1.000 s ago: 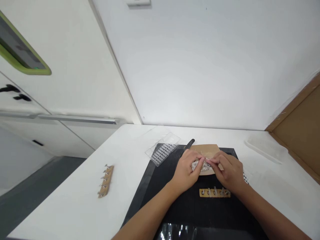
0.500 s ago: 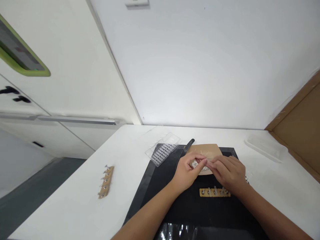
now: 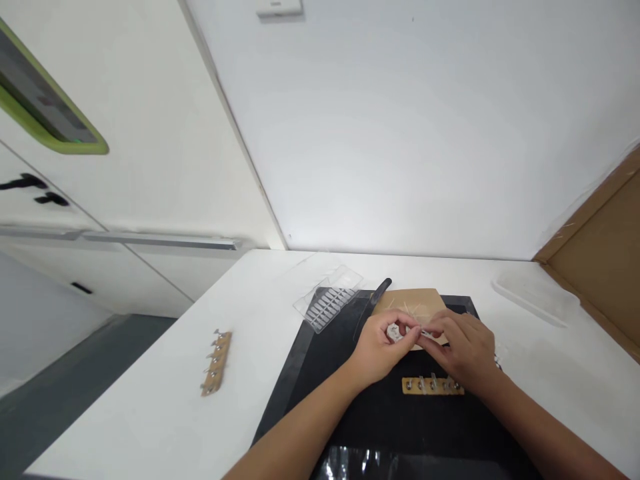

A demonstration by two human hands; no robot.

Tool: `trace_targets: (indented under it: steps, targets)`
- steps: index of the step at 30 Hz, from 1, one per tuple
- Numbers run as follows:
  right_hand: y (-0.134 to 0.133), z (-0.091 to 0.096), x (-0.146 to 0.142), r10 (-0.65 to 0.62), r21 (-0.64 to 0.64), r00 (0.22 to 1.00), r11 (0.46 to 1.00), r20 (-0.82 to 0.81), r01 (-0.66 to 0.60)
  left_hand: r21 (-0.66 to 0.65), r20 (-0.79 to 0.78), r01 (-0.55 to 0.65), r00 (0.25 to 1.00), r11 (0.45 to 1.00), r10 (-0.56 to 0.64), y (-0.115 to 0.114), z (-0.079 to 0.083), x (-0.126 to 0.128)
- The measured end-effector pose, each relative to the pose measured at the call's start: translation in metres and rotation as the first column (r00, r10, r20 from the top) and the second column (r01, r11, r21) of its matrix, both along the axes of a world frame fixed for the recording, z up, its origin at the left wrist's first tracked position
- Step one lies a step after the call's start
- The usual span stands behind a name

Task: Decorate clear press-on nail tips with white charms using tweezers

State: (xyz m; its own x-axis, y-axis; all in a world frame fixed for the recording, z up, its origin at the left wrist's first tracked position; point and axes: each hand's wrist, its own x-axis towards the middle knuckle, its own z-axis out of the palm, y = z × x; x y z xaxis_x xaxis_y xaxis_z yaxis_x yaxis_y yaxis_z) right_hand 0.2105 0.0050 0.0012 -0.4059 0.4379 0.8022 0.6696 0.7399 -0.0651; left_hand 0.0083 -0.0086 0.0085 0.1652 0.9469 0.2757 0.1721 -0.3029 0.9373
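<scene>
My left hand [image 3: 383, 347] and my right hand [image 3: 463, 343] meet above a brown sheet [image 3: 407, 300] on a black mat. The fingertips of both are pinched together around something too small to make out. Behind the fingers, thin pale slivers lie on the sheet, next to a small whitish patterned item [image 3: 394, 332] that my left hand partly hides. Just below my right hand is a wooden strip [image 3: 425, 387] with several metal clips bearing clear pieces. Left of the sheet, a black curved-handled tool [image 3: 377, 297] leans across the mat's far edge.
A clear plastic case [image 3: 327, 303] with rows of pale nail-shaped pieces overlaps the mat's [image 3: 350, 420] far left corner. Another clip strip [image 3: 217, 363] lies on the white table [image 3: 170, 413] at left. A translucent tray [image 3: 535, 300] sits at the far right, near a cardboard panel [image 3: 600, 247].
My right fingers have shifted and curled slightly at the pinch, showing more of the slivers on the sheet. The whole view has moved a little; the objects around stay in place.
</scene>
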Motion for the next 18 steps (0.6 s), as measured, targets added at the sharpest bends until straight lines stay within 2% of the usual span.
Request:
trace_targets:
  steps: [4,9,18]
  targets:
    - [-0.004,-0.002,0.003,-0.03,-0.109,0.995,0.994,-0.096,0.019,-0.024,0.022,0.001,1.0,1.0,0.0,0.0,-0.005,0.002]
    - [-0.01,-0.001,0.006,0.054,-0.22,0.994,0.973,-0.098,-0.075,-0.059,0.047,0.038,0.998,0.998,-0.035,-0.002,-0.006,0.004]
    - [-0.011,0.004,0.008,0.127,-0.218,0.986,0.965,-0.109,-0.148,-0.096,0.116,0.054,0.992,0.994,-0.043,-0.002,-0.008,0.003]
